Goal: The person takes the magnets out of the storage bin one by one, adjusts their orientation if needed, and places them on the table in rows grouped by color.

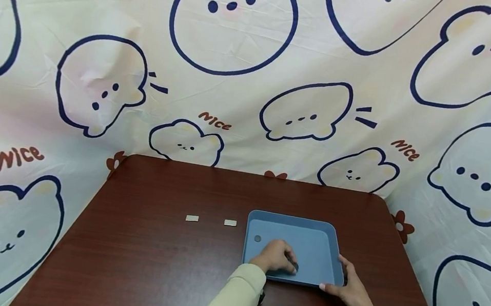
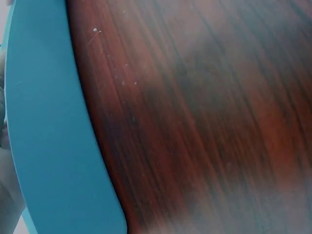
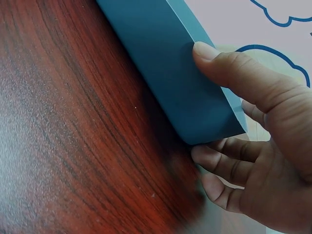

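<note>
A shallow blue tray lies on the brown table. My left hand reaches over its front rim, fingers curled down near the tray floor. They pinch a small dark piece, mostly hidden by the fingertips. Left of that hand, a small grey coin lies flat in the tray. My right hand grips the tray's front right corner, its thumb on the front wall and its other fingers around the side. The right wrist view shows this thumb pressed at the rim.
Two small white rectangular pieces lie apart on the table, left of the tray. A cloth printed with bear faces hangs behind and at both sides of the table.
</note>
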The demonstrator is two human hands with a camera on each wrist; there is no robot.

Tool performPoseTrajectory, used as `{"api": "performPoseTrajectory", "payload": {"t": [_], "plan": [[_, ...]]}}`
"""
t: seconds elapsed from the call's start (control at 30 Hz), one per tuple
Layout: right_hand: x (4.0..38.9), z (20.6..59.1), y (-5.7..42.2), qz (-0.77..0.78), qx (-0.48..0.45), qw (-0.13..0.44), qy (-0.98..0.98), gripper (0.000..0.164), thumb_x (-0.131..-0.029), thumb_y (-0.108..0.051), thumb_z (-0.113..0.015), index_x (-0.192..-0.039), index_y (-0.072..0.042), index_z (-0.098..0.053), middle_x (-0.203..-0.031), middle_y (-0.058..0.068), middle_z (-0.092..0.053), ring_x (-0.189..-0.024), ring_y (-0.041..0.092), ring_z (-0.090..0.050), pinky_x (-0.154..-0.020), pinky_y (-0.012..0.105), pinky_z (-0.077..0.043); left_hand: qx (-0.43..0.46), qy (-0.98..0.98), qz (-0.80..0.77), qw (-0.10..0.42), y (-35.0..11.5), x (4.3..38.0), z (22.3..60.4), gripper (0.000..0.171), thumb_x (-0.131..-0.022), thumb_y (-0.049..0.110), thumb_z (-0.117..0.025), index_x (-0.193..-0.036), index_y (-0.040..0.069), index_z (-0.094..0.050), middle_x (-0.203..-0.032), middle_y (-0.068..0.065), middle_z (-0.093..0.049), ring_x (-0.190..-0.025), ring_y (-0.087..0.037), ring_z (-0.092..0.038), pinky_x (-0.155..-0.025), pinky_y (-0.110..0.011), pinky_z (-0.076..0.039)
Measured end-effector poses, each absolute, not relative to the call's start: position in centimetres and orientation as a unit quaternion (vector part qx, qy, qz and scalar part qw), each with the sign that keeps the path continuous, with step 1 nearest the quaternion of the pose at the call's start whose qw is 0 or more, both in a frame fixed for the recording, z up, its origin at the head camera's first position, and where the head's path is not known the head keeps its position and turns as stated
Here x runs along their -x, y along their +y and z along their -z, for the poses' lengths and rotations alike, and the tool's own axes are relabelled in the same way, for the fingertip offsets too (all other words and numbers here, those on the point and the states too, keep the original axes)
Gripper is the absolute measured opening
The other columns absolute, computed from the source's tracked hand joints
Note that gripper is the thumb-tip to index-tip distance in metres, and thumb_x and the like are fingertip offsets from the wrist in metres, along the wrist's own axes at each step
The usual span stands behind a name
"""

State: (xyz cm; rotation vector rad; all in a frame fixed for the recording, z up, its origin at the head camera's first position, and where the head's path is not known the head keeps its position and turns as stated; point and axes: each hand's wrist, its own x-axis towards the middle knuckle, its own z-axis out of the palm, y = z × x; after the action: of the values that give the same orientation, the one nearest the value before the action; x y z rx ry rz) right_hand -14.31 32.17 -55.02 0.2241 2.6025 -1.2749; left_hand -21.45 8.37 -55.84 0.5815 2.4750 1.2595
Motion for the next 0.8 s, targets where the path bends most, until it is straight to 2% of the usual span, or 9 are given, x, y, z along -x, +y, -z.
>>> {"api": "performPoseTrajectory", "payload": {"t": [0.13, 0.33, 0.63, 0.8], "plan": [[14.2, 55.0, 32.1, 0.435, -0.079, 0.119, 0.889, 0.107, -0.072, -0.031, -0.081, -0.147, -0.004, -0.010, -0.138, 0.032, -0.024, -0.119, 0.046, -0.034, -0.090, 0.058, -0.033, -0.207, 0.833, -0.490, 0.152, 7.8, 21.3, 55.7, 0.014, -0.069, 0.009, -0.083, -0.079, 0.013, -0.073, -0.077, 0.010, -0.059, -0.070, -0.003, -0.052, -0.060, -0.022, -0.045], [14.1, 55.0, 32.2, 0.425, -0.085, 0.120, 0.893, 0.109, -0.071, -0.035, -0.081, -0.146, -0.003, -0.009, -0.138, 0.033, -0.025, -0.118, 0.047, -0.034, -0.090, 0.060, -0.032, -0.201, 0.804, -0.540, 0.149, 7.1, 21.1, 55.1, 0.014, -0.072, 0.009, -0.081, -0.083, 0.013, -0.074, -0.087, 0.008, -0.058, -0.074, -0.005, -0.051, -0.057, -0.025, -0.045], [14.4, 55.1, 32.3, 0.426, -0.083, 0.119, 0.893, 0.109, -0.071, -0.035, -0.081, -0.146, -0.003, -0.010, -0.138, 0.032, -0.025, -0.119, 0.046, -0.034, -0.090, 0.059, -0.033, -0.206, 0.796, -0.551, 0.144, 6.9, 21.2, 54.5, 0.014, -0.073, 0.010, -0.080, -0.084, 0.013, -0.073, -0.089, 0.008, -0.060, -0.077, -0.007, -0.053, -0.059, -0.025, -0.046], [14.4, 55.2, 32.3, 0.429, -0.081, 0.115, 0.892, 0.109, -0.071, -0.035, -0.081, -0.147, -0.003, -0.010, -0.139, 0.031, -0.024, -0.120, 0.046, -0.033, -0.091, 0.059, -0.032, -0.212, 0.791, -0.557, 0.139, 6.5, 20.9, 54.1, 0.013, -0.074, 0.009, -0.079, -0.085, 0.014, -0.073, -0.089, 0.007, -0.060, -0.082, -0.017, -0.056, -0.063, -0.024, -0.046]]}}
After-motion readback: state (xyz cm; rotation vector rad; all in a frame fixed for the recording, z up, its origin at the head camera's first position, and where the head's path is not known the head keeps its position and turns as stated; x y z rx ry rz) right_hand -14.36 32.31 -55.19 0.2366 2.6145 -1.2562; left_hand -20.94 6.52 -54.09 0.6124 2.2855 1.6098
